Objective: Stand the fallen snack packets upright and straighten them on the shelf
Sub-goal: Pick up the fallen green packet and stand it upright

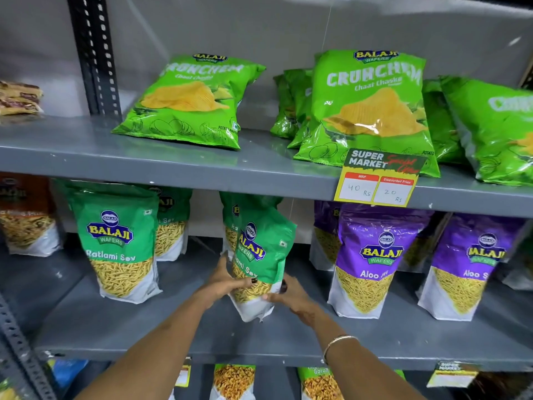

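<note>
Item: 1 green Ratlami Sev packet (261, 256), middle shelf (259, 339), centre, tilted right. Your left hand (223, 281) and right hand (294, 298) clamp its base from both sides, to square it upright.

On the middle shelf (144, 327), a tilted Ratlami Sev packet (259, 255) sits between the left hand (222, 284) and right hand (294, 298), near the front edge. Another Ratlami Sev packet (121, 243) stands to its left, Aloo Sev packets (372, 261) to its right; Crunchem packets (372, 108) lie on the shelf above
</note>
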A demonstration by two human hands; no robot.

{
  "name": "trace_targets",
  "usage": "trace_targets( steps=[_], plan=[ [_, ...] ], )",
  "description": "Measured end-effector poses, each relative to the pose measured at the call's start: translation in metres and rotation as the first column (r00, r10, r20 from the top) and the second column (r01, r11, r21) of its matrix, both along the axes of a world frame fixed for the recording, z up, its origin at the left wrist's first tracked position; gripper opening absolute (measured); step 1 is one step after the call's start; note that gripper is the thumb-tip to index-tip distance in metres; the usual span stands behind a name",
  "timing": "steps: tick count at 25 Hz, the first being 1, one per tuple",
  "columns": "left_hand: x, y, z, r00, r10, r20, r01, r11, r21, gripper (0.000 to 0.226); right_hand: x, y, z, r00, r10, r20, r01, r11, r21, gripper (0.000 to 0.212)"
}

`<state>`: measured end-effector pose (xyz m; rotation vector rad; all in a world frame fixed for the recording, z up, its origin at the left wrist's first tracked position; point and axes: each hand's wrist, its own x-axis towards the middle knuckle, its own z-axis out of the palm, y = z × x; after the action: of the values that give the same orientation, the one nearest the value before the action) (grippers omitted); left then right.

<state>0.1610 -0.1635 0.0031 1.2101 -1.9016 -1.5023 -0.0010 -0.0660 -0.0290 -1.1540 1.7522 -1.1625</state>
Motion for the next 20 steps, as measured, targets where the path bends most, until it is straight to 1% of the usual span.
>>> trace_targets(
  steps=[2, 4, 6, 7, 8, 9, 10, 13, 15, 17, 18, 19, 20],
  plan=[
    [-0.007, -0.002, 0.001, 0.997, -0.030, -0.068, 0.035, 0.997, 0.073, 0.099, -0.010, 0.001, 0.005, 1.000, 0.008, 0.026, -0.008, 1.000, 0.010, 0.071],
    [-0.010, -0.004, 0.003, 0.998, -0.001, -0.061, 0.003, 0.999, 0.045, 0.092, -0.021, 0.000, 0.006, 0.995, -0.070, 0.076, 0.069, 0.997, 0.016, 0.058],
    [-0.008, -0.006, 0.001, 0.999, 0.035, -0.025, -0.035, 0.999, 0.002, 0.080, -0.029, -0.003, 0.003, 0.984, -0.107, 0.141, 0.106, 0.994, 0.010, 0.043],
    [-0.007, -0.006, 0.000, 0.999, 0.049, -0.010, -0.049, 0.999, -0.014, 0.072, -0.031, -0.003, 0.001, 0.980, -0.091, 0.176, 0.090, 0.996, 0.010, 0.043],
    [-0.005, -0.006, -0.001, 0.998, 0.068, 0.007, -0.067, 0.997, -0.037, 0.064, -0.033, -0.004, -0.001, 0.976, -0.061, 0.207, 0.061, 0.998, 0.004, 0.051],
    [-0.004, -0.006, -0.003, 0.993, 0.107, 0.039, -0.105, 0.993, -0.063, 0.059, -0.035, -0.007, -0.004, 0.973, -0.013, 0.230, 0.017, 1.000, -0.013, 0.065],
    [-0.004, -0.005, -0.005, 0.984, 0.160, 0.078, -0.152, 0.983, -0.106, 0.056, -0.033, -0.009, -0.004, 0.968, 0.031, 0.248, -0.023, 0.999, -0.038, 0.070],
    [-0.006, 0.003, -0.006, 0.941, 0.279, 0.190, -0.237, 0.947, -0.217, 0.051, -0.030, -0.012, -0.001, 0.961, 0.095, 0.258, -0.061, 0.989, -0.135, 0.059],
    [-0.010, 0.008, -0.003, 0.921, 0.306, 0.241, -0.242, 0.934, -0.263, 0.053, -0.031, -0.016, -0.001, 0.959, 0.106, 0.263, -0.067, 0.986, -0.155, 0.060],
    [-0.010, 0.011, -0.001, 0.920, 0.290, 0.262, -0.230, 0.944, -0.237, 0.064, -0.032, -0.015, 0.005, 0.960, 0.137, 0.243, -0.110, 0.986, -0.121, 0.058],
    [-0.007, 0.012, 0.001, 0.927, 0.262, 0.270, -0.212, 0.956, -0.202, 0.071, -0.034, -0.015, 0.007, 0.964, 0.156, 0.217, -0.144, 0.987, -0.071, 0.055],
    [0.000, 0.012, 0.002, 0.935, 0.214, 0.283, -0.176, 0.972, -0.155, 0.079, -0.037, -0.012, 0.014, 0.971, 0.177, 0.160, -0.184, 0.982, 0.029, 0.050],
    [0.011, 0.010, 0.002, 0.941, 0.144, 0.305, -0.121, 0.988, -0.093, 0.085, -0.039, -0.009, 0.021, 0.978, 0.194, 0.079, -0.205, 0.965, 0.163, 0.039]
  ],
)
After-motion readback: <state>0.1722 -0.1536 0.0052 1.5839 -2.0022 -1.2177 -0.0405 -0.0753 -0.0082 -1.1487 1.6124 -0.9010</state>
